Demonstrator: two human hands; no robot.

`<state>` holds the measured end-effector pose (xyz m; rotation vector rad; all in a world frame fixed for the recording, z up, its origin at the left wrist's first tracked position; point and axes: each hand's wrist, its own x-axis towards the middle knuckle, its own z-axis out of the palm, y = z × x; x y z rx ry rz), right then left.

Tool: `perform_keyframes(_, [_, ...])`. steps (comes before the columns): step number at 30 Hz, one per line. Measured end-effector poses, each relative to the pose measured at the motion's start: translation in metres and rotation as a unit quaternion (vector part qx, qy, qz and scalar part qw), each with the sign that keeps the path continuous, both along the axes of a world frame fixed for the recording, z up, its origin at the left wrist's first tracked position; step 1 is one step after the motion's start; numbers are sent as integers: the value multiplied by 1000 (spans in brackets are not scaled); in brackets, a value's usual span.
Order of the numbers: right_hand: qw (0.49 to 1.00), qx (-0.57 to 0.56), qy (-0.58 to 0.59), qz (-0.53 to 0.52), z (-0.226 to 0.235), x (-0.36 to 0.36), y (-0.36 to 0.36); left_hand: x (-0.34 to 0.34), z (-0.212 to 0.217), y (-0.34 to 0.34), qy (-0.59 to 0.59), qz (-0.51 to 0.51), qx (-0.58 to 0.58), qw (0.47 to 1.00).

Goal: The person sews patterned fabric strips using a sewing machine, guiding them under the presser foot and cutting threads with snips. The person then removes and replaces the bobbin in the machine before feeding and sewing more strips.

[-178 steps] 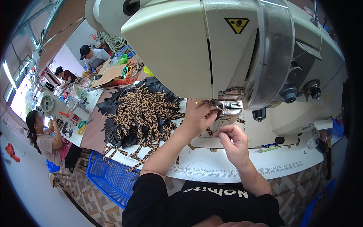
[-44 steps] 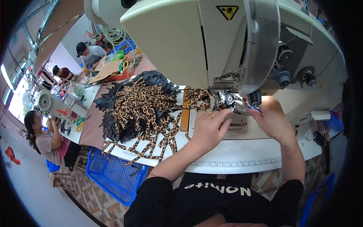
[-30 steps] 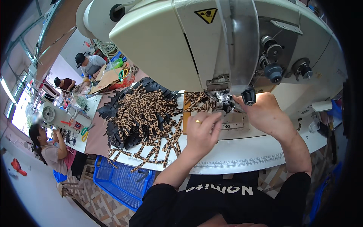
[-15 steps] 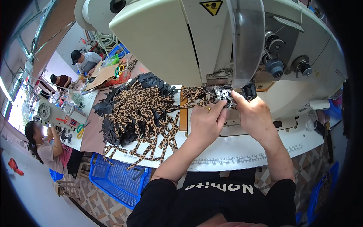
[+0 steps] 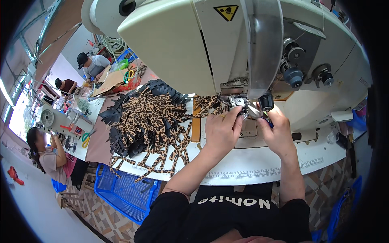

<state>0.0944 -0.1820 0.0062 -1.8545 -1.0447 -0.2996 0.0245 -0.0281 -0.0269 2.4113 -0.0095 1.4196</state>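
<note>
A cream sewing machine (image 5: 170,44) fills the upper middle, its metal presser foot (image 5: 240,102) low over the bed. My left hand (image 5: 222,131) is at the left of the foot, thumb and forefinger pinched together; whatever lies between the tips is hidden. On the other side, my right hand (image 5: 277,131) is closed round thread snips (image 5: 254,111), the silver blades pointing toward the foot. Leopard-print strips (image 5: 208,104) lie just behind my left hand, beside the foot. More leopard-print strips (image 5: 152,111) and black pieces (image 5: 115,109) are heaped to the left.
A blue plastic basket (image 5: 123,190) stands below the table's left front edge. A ruler strip (image 5: 247,174) runs along the white table. At left, a person (image 5: 48,158) sits at another sewing machine (image 5: 52,119), near green-handled scissors (image 5: 85,139); two other people work farther back.
My right hand has drawn back slightly right and down from the presser foot, and the snips' blades now show in it. My left hand has stayed almost in place.
</note>
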Motion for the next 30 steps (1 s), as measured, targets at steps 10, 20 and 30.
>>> perform_keyframes(10, [999,22,37,-16,-17,-13,14,-2,-1,-6,12,8,-44,999])
perform_keyframes(20, [998,42,33,18,-20,-19,4,-5,-17,-5,10,-212,-330,920])
perform_keyframes(30, [971,-163,-121,-129,4,-23,16,-17,-26,-8,-33,-319,-451,833])
